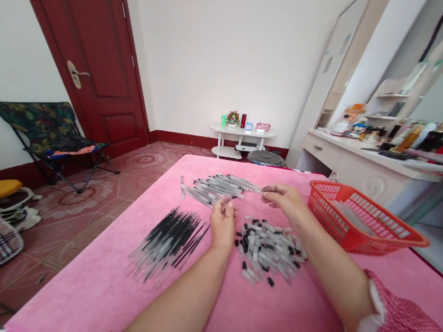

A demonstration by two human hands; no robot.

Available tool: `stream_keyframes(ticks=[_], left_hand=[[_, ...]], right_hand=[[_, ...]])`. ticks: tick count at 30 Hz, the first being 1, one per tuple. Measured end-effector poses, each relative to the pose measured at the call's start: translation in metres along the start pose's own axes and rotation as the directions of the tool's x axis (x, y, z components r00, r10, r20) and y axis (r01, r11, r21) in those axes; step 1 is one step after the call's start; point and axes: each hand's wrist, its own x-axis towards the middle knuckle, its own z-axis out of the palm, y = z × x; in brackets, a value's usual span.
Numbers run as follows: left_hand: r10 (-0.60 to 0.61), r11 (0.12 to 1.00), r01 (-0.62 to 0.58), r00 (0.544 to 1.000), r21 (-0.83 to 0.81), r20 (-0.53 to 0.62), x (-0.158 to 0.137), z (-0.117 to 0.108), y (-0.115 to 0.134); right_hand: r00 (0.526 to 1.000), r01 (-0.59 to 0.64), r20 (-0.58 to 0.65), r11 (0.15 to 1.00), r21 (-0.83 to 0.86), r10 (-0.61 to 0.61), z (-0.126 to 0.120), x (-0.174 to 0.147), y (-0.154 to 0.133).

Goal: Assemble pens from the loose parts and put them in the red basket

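Centre of frame, on the pink tablecloth: your left hand is curled, fingertips drawn together around something small near its top; what it grips is too small to tell. Your right hand sits just right of it, thumb and fingers pinched on the end of a thin pen barrel that points up-left toward the other hand. The two hands are near each other but not touching.

Just above the hands: a heap of clear pen barrels. Directly below and between your wrists: a pile of small caps and tips, black and clear. Left of centre: a fan of black refills, near the left hand.

Right of the right hand: a red plastic basket, apart from the hand.
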Motion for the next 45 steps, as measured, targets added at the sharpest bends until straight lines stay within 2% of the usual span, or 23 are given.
stream_keyframes(ticks=[3, 7, 9, 12, 15, 19, 25, 30, 34, 39, 42, 45], left_hand=[[0.036, 0.999, -0.036, 0.997, -0.002, 0.063, -0.001, 0.001, 0.006], [0.201, 0.976, -0.212, 0.965, 0.051, 0.168, -0.003, 0.003, 0.015], [0.255, 0.957, -0.280, 0.938, 0.078, 0.234, -0.006, 0.003, 0.018], [0.247, 0.956, -0.280, 0.928, 0.085, 0.281, -0.010, 0.005, 0.022], [0.193, 0.975, -0.217, 0.935, 0.049, 0.297, -0.014, 0.007, 0.024], [0.122, 0.988, -0.141, 0.956, 0.054, 0.266, -0.016, 0.008, 0.021], [0.174, 0.974, -0.196, 0.969, 0.115, 0.177, -0.012, 0.005, 0.016], [0.174, 0.973, -0.201, 0.963, 0.117, 0.205, -0.012, 0.004, 0.016], [0.233, 0.954, -0.268, 0.945, 0.135, 0.227, -0.013, 0.004, 0.016], [0.232, 0.937, -0.281, 0.945, 0.207, 0.230, -0.013, 0.002, 0.017], [0.193, 0.939, -0.244, 0.957, 0.243, 0.215, -0.011, 0.002, 0.014], [0.049, 0.982, -0.087, 0.974, 0.167, 0.221, -0.008, 0.003, 0.008]], right_hand=[[0.994, -0.040, 0.101, 0.997, 0.061, 0.034, 0.003, -0.014, 0.003], [0.946, 0.058, 0.320, 0.998, -0.009, -0.052, 0.013, -0.023, 0.007], [0.928, 0.094, 0.360, 0.996, 0.007, -0.090, 0.015, -0.024, 0.007], [0.963, 0.043, 0.259, 0.991, 0.130, -0.076, 0.016, -0.024, 0.006], [0.990, -0.076, 0.132, 0.962, 0.261, 0.043, 0.016, -0.025, 0.006], [0.983, -0.161, 0.141, 0.919, 0.359, 0.118, 0.019, -0.027, 0.006], [0.990, -0.128, 0.103, 0.933, 0.337, 0.099, 0.021, -0.027, 0.008], [0.998, -0.055, 0.019, 0.920, 0.389, 0.052, 0.023, -0.028, 0.008], [1.000, -0.008, 0.028, 0.917, 0.398, -0.004, 0.027, -0.030, 0.008], [0.999, -0.002, 0.041, 0.912, 0.411, -0.017, 0.030, -0.031, 0.008], [0.998, -0.006, 0.054, 0.914, 0.405, -0.017, 0.031, -0.032, 0.007], [0.999, 0.015, 0.034, 0.930, 0.367, -0.030, 0.032, -0.033, 0.008]])
